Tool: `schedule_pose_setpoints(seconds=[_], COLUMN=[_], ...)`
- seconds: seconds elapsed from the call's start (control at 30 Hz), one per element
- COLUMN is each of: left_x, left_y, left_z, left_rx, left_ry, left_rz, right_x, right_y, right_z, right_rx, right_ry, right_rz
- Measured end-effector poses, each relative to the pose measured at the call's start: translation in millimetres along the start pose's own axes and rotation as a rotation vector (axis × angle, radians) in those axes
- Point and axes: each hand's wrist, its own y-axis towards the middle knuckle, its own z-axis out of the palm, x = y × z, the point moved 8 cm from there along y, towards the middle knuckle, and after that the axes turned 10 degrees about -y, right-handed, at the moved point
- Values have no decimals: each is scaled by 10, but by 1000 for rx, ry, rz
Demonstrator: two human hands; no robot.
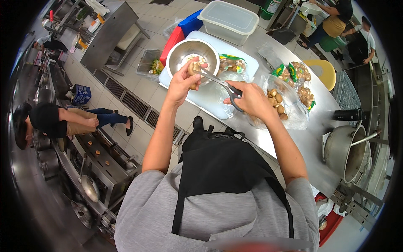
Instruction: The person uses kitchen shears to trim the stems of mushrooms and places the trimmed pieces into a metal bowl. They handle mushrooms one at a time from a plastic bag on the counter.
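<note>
My left hand [182, 82] holds a brown mushroom [193, 68] over the rim of a perforated metal colander [175, 58]; another brown cap shows lower in the same fingers. Pale mushroom pieces lie inside the bowl. In my right hand [250, 99] are scissors [217, 78] with dark handles, their blade tips at the mushroom. Beneath the colander is a white cutting board [209, 105], which also carries a plastic bag of mushrooms [233, 64]. Right of my right hand, loose brown mushrooms [276, 100] rest in a clear open plastic bag [294, 116].
More bagged mushrooms [299, 71] lie on the steel table [318, 132]. A lidded plastic container [229, 20] stands behind the board, near red [172, 44] and blue [190, 22] boards. A large pot [338, 154] occupies the right end. People stand left and far right.
</note>
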Motion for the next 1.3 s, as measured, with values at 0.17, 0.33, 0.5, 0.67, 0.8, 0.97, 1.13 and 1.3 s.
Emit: schedule_pose_setpoints(seconds=[0.17,0.33,0.5,0.67,0.8,0.97,1.13,1.3], left_x=[-123,-98,6,51,86,21,15,122], left_y=[38,153,275,466,565,541,535,519], left_z=[-213,-482,-746,-1075,-1112,-837,-728,-704], left_rx=[54,31,-29,-270,-343,-366,-372,-415], left_ry=[-45,-132,-51,-509,-647,-592,-518,-523], left_rz=[-52,-157,-329,-223,-169,-181,-146,-141], right_x=[253,245,27,-63,338,361,298,241], right_y=[322,612,644,465,219,317,347,365], right_z=[44,334,623,430,361,442,406,385], right_rx=[155,95,420,-54,-52,-201,-245,-240], right_ry=[-47,-67,325,181,-8,-214,-406,-498], right_rz=[17,-71,263,90,62,-25,-56,-94])
